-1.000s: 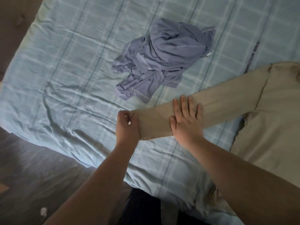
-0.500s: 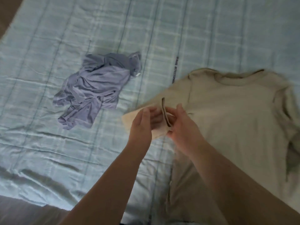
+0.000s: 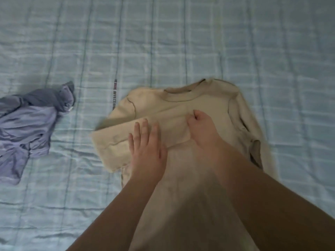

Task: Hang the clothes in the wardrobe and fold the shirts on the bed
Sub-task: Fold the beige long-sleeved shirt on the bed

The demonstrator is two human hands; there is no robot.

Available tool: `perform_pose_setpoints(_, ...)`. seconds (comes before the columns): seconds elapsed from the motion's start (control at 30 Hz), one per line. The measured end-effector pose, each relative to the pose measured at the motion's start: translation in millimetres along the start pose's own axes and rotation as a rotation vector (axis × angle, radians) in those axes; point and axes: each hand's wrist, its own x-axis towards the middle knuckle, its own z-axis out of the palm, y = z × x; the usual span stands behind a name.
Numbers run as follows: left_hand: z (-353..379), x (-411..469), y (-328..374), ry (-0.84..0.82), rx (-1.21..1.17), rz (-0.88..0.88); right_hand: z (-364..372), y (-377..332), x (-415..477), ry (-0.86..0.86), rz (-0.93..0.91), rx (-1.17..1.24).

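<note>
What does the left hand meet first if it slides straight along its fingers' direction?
Likely the beige shirt's shoulder, just past the folded sleeve under the left hand; beyond that, only bedsheet. The purple garment is well off that line.

This is a bedroom in a home. A bed (image 3: 272, 51) fills the whole view, covered by a pale blue checked bedspread (image 3: 163, 42), quilted and lightly creased. Loose laundry lies on it: a beige shirt (image 3: 208, 107) is spread flat at the centre, and a crumpled lavender garment (image 3: 27, 127) lies at 9 o'clock.
</note>
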Motion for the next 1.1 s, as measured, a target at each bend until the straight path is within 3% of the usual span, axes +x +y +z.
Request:
perform_pose_setpoints(0.1,31,22,25,-0.181,0.111,-0.03,-44,23,20,0.071,0.0,-0.096)
perform_pose_setpoints(0.33,83,64,87,-0.195,0.197,0.065,-120,71,50,0.221,0.087,-0.201)
perform_pose_setpoints(0.57,115,73,103,-0.185,0.278,0.099,-135,91,45,0.348,-0.123,-0.409)
perform_pose_setpoints(0.67,119,72,100,-0.171,0.303,0.114,-125,97,29,0.408,-0.337,-0.736)
perform_pose_setpoints(0.77,119,73,98,-0.162,0.282,0.127,-111,107,18,0.309,-0.477,-0.917)
perform_pose_setpoints(0.93,118,73,96,-0.161,0.276,0.156,-97,127,20,0.132,-0.435,-1.099)
perform_pose_setpoints(1.1,95,60,95,-0.238,0.208,0.188,-103,113,7,0.077,-0.372,-0.982)
